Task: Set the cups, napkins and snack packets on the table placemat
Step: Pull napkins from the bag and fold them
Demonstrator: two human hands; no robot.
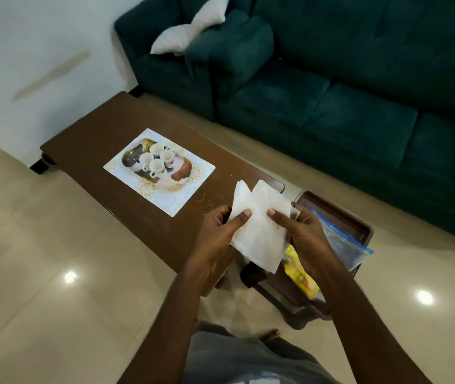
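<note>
Left hand (pixel 219 234): thumb on top of the napkins, fingers curled beneath, gripping their left edge.
Right hand (pixel 302 231): thumb on the right side, fingers behind, pinching them.
Napkins (pixel 259 228): white, fanned, held between both hands over the near end of the table (pixel 96 128).
Snack packet (pixel 301 273): yellow, at 6 o'clock just below the right hand.
Zip bag (pixel 342 242): at 4 o'clock, in the brown tray (pixel 345 217).
Cups (pixel 155 159): four, white, clustered on the placemat (pixel 190 176) at 10 o'clock from the left hand, well apart.
</note>
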